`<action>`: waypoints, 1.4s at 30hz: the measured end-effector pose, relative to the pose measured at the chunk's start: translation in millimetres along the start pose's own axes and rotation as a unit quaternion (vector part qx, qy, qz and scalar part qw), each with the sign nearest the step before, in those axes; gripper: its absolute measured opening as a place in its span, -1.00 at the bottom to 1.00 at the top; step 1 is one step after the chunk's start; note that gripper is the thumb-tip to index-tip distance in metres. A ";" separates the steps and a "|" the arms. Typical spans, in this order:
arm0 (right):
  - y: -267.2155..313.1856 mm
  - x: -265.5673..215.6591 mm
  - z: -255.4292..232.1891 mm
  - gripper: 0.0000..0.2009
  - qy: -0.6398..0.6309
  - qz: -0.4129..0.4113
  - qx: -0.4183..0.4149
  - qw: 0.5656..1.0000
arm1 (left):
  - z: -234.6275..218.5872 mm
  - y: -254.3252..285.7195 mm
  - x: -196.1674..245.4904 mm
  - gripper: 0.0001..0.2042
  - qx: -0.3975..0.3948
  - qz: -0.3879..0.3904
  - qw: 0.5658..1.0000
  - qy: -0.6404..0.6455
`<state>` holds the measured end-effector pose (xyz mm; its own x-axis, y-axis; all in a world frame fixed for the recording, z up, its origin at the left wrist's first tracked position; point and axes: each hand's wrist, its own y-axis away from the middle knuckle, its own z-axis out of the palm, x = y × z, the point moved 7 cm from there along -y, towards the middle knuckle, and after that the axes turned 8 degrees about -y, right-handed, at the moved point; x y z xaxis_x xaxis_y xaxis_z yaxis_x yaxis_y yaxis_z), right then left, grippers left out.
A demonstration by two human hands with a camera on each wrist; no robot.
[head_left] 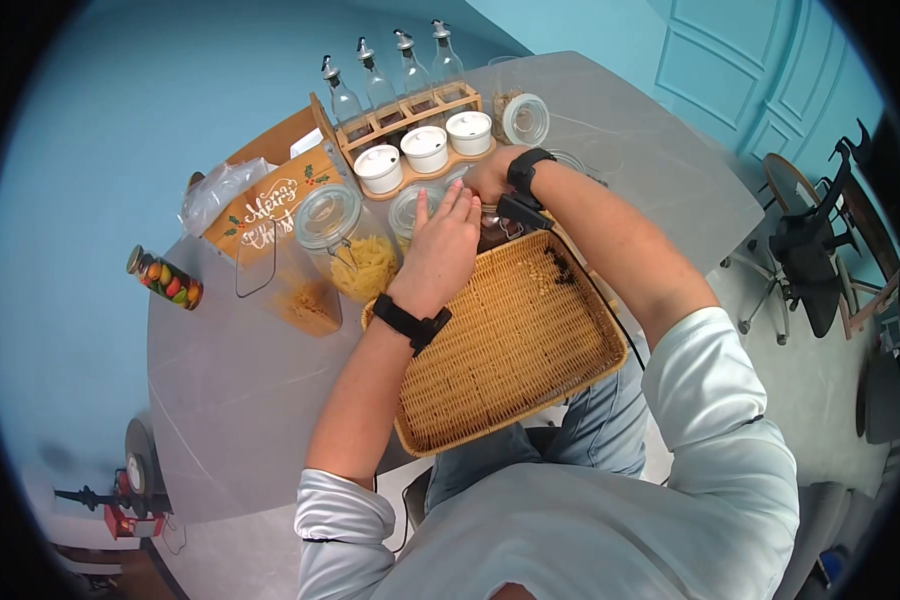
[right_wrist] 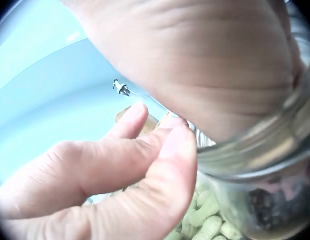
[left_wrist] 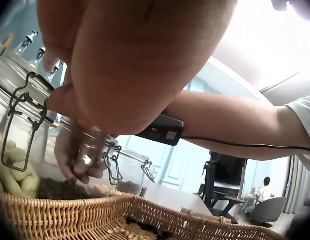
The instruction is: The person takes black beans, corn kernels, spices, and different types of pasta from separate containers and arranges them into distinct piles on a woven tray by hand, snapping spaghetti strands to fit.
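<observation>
My right hand (head_left: 487, 178) reaches through the rim of a glass clip-top jar (right_wrist: 265, 220). In the left wrist view its bent fingers (left_wrist: 81, 172) show through the glass, low over dark dried pieces (left_wrist: 57, 189); I cannot tell whether they hold any. My left hand (head_left: 442, 250) stretches over the jars with its long fingers fairly straight. In the right wrist view, the left thumb and a finger (right_wrist: 177, 145) come together near the rim. A jar of pale green, peanut-shaped pieces (right_wrist: 207, 212) stands beside it. The wicker basket (head_left: 500, 340) holds dark and pale bits in its far corner.
A clip-top pasta jar (head_left: 360, 265) and a clear box (head_left: 310, 300) stand left of the hands. Behind are white lidded pots (head_left: 425, 150) and a wooden rack (head_left: 410, 112) of glass bottles. Another clip-top jar (head_left: 525, 120) lies tilted at the back.
</observation>
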<state>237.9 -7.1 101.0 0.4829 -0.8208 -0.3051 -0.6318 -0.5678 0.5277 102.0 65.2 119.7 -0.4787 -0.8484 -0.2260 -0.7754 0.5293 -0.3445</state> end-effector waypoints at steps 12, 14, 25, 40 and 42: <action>1.5 5.8 -11.0 -0.82 -0.036 -0.035 0.130 0.990 | -1.4 0.8 -0.5 -0.37 -0.018 -0.001 1.000 0.003; 6.7 0.4 -13.7 -0.80 -0.043 -0.067 0.124 0.989 | -1.9 0.2 -0.3 -0.36 -0.022 -0.001 1.000 0.007; 91.7 21.2 1.0 -0.78 -0.510 -0.150 0.043 0.846 | -48.1 46.4 36.4 -0.51 -0.086 -0.055 0.974 0.202; 52.2 29.6 120.8 -0.79 -0.424 -0.022 0.021 0.905 | 74.2 78.4 88.6 -0.31 -0.122 0.011 0.973 0.193; 54.2 30.3 118.5 -0.78 -0.423 -0.019 0.021 0.906 | 71.9 77.3 90.0 -0.31 -0.120 0.012 0.975 0.186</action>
<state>146.4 -70.1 26.4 -0.1212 -0.5437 -0.8305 -0.6553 -0.5846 0.4783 28.5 30.6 7.2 -0.5797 -0.8044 0.1297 -0.8147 0.5692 -0.1108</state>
